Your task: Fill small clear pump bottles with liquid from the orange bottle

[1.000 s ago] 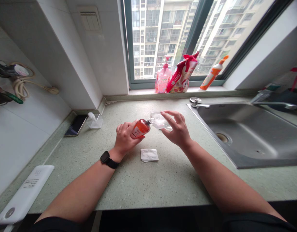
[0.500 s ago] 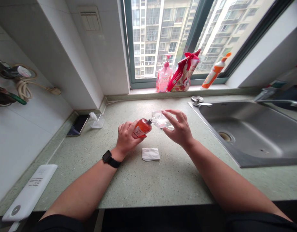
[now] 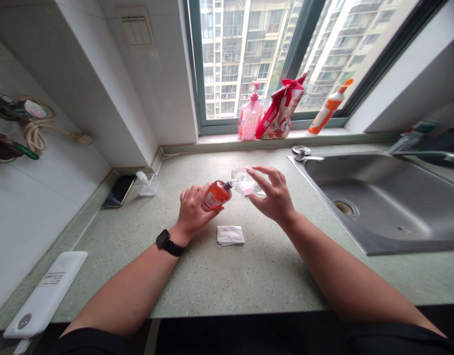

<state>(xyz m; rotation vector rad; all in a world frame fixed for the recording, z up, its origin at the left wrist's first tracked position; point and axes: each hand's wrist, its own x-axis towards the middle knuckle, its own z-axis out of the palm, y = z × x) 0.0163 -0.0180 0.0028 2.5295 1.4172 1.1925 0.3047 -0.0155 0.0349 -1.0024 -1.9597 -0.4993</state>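
Above the counter [image 3: 249,276], left hand [image 3: 192,211] grips orange bottle [image 3: 215,195] (tilted); right hand [image 3: 273,197] pinches clear pouch [image 3: 243,182].

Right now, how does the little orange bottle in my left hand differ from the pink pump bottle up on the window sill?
The orange bottle is tipped on its side in the left hand, its neck toward a clear pouch held by the right hand; the pink pump bottle stands upright, untouched, on the sill. The orange bottle looks smaller and shows no pump; the pink one has a pump head. Both hold coloured liquid.
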